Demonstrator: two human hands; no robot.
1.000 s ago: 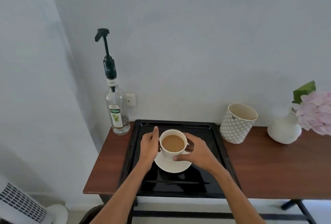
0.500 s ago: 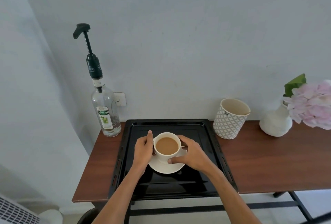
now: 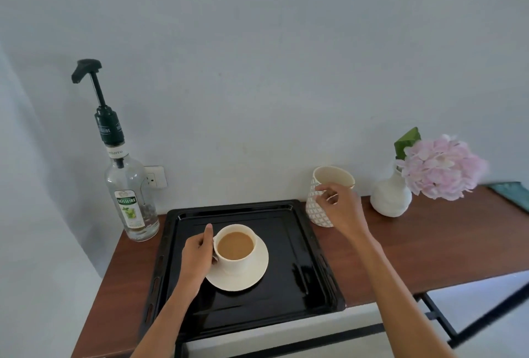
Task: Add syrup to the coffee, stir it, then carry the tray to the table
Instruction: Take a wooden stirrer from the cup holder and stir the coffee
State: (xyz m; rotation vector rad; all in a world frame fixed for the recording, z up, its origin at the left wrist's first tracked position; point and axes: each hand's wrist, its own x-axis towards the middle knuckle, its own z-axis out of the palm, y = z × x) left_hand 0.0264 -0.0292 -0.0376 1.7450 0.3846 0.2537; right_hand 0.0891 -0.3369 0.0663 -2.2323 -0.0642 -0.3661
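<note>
A white cup of milky coffee (image 3: 235, 247) stands on a white saucer (image 3: 252, 277) in the black tray (image 3: 289, 286). My left hand (image 3: 197, 257) grips the cup's left side, thumb up along the rim. My right hand (image 3: 342, 209) hovers over the table's back, fingers loosely apart and holding nothing, in front of a patterned white holder (image 3: 317, 213). What the holder contains is hidden. A clear syrup bottle (image 3: 130, 197) with a dark green pump stands left of the tray, by the wall.
A white vase (image 3: 390, 200) with a pink flower (image 3: 442, 170) stands at the back right of the brown table (image 3: 429, 246). A wall socket (image 3: 156, 176) is behind the bottle. The tray overhangs the table's front edge. A teal object (image 3: 512, 190) lies far right.
My right hand let go of the cup and moved up and right to the patterned holder. My left hand stays on the cup. The view shifted.
</note>
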